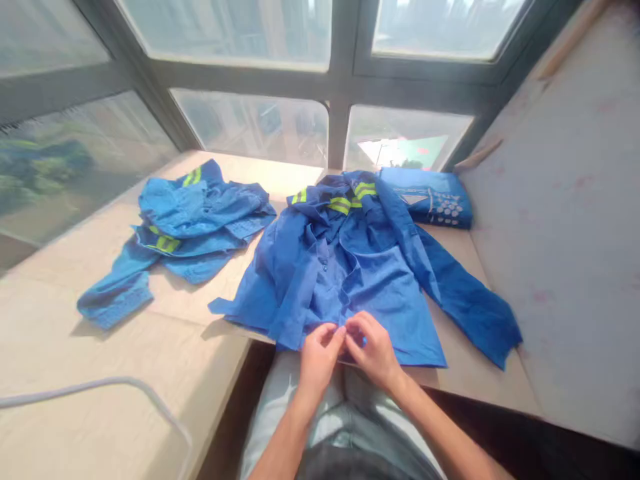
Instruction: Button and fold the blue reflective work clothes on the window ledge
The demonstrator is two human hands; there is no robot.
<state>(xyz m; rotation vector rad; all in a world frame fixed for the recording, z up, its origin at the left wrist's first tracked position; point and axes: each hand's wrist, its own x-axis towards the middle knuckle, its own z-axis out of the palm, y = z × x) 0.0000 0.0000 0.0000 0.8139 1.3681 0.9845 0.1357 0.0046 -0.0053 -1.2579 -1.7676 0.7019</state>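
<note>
A blue work jacket point(385, 280) with yellow-and-grey reflective strips lies front up before me, its collar end toward the window. Its front opening runs down the middle, with small buttons partly visible. At the bottom hem of that opening, my left hand point(321, 348) pinches the fabric edge between thumb and fingers. My right hand point(371, 347) pinches the cloth right beside it, the fingertips of both hands nearly touching. Whether a button sits between the fingers is hidden. One sleeve of the jacket stretches out to the right.
A second blue jacket point(200, 213) lies crumpled at the left. Behind the jacket at the right is a folded blue item point(430, 197) with a white pattern. A white cable point(115, 381) curves over the left surface. Windows stand behind, a pale wall point(560, 220) at the right.
</note>
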